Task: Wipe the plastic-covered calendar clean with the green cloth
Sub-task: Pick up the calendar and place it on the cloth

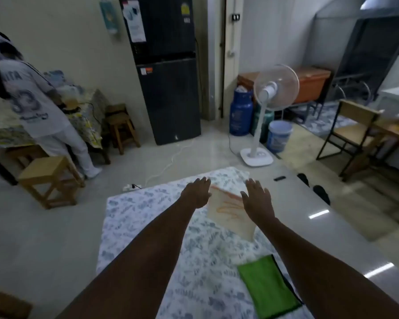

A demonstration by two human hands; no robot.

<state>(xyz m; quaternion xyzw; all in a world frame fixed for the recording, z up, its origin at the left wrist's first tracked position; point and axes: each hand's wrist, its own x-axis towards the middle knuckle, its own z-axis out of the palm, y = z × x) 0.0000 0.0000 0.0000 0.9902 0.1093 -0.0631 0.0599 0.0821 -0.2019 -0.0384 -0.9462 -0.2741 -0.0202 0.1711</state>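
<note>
The plastic-covered calendar (228,212), pale with orange markings, lies flat on a blue-and-white patterned mat (148,226) on the floor. My left hand (197,192) is stretched out at its left edge, fingers apart and holding nothing. My right hand (257,196) reaches over its right edge, also spread and empty. The green cloth (266,286) lies folded flat on the mat, nearer to me, beside my right forearm and touched by neither hand.
A white standing fan (272,93) stands beyond the mat with a blue gas cylinder (241,113) and bucket (278,135). A power strip (131,187) lies by the mat's far left corner. A person (39,107) stands at a table on the left near wooden stools (48,178). A chair (352,132) is at right.
</note>
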